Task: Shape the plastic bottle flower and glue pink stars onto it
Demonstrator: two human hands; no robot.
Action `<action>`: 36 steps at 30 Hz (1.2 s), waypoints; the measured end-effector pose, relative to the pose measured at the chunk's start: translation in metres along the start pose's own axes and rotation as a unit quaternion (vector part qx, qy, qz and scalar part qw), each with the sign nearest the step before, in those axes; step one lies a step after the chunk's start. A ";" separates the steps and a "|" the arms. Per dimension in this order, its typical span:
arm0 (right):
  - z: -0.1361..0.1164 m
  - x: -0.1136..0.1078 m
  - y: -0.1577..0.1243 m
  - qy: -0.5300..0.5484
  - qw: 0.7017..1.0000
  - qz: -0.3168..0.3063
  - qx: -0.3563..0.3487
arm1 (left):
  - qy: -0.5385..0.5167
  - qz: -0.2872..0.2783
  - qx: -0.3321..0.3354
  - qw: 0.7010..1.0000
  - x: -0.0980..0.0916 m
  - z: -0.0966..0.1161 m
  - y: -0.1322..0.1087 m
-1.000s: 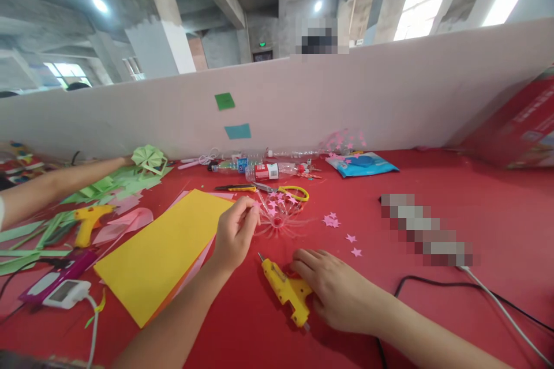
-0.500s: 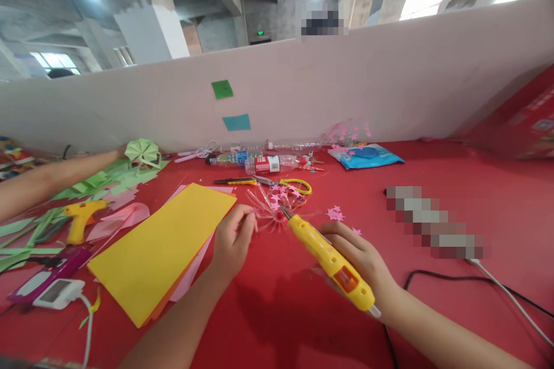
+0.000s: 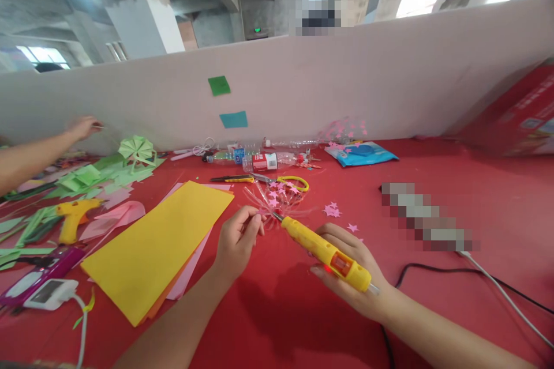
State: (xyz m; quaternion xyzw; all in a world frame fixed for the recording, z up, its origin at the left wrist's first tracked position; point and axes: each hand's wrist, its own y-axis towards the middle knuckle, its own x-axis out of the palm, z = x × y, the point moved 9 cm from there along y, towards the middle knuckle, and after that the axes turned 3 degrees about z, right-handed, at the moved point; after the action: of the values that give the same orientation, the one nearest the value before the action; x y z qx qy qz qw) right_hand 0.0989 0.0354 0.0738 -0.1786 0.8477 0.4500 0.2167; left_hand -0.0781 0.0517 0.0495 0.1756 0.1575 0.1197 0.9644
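Observation:
My right hand point(image 3: 350, 265) is wrapped round a yellow hot glue gun point(image 3: 320, 248), with a clear glue stick poking out of its back end. The gun's metal nozzle points left, at the middle of a cut plastic bottle point(image 3: 283, 202) whose clear strips fan out on the table. Pink paper stars point(image 3: 277, 190) sit on some of these strips. My left hand point(image 3: 240, 236) is closed, thumb against fingers, at the bottle's near left strips; the fingertips partly hide what they pinch. Loose pink stars point(image 3: 332, 210) lie to the right of the bottle.
Behind lie yellow-handled scissors point(image 3: 294, 183), a utility knife point(image 3: 234, 179), plastic bottles point(image 3: 266, 161) and a blue wipes pack point(image 3: 361, 154). Yellow paper point(image 3: 160, 253) and a second glue gun point(image 3: 75, 219) are on the left. Another person's hand point(image 3: 86, 127) reaches in. A cable point(image 3: 433, 268) crosses the right side.
The glue gun has moved slightly left and its nozzle is closer to my left fingertips. The other person's hand has moved left, away from the green paper umbrella shape, and lifted.

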 end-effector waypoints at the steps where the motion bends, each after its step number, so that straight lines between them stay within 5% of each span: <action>1: 0.000 0.000 0.000 0.002 1.000 -0.001 0.004 | 0.000 0.000 0.002 1.000 0.000 0.001 -0.001; 36: 0.001 0.009 0.000 -0.080 0.996 -0.027 0.021 | 0.054 -0.022 0.027 0.998 0.006 0.010 -0.006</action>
State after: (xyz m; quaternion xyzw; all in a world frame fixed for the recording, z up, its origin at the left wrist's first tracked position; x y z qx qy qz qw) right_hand 0.0912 0.0349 0.0685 -0.1598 0.8318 0.4389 0.2998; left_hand -0.0682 0.0446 0.0548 0.1909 0.2165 0.1039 0.9518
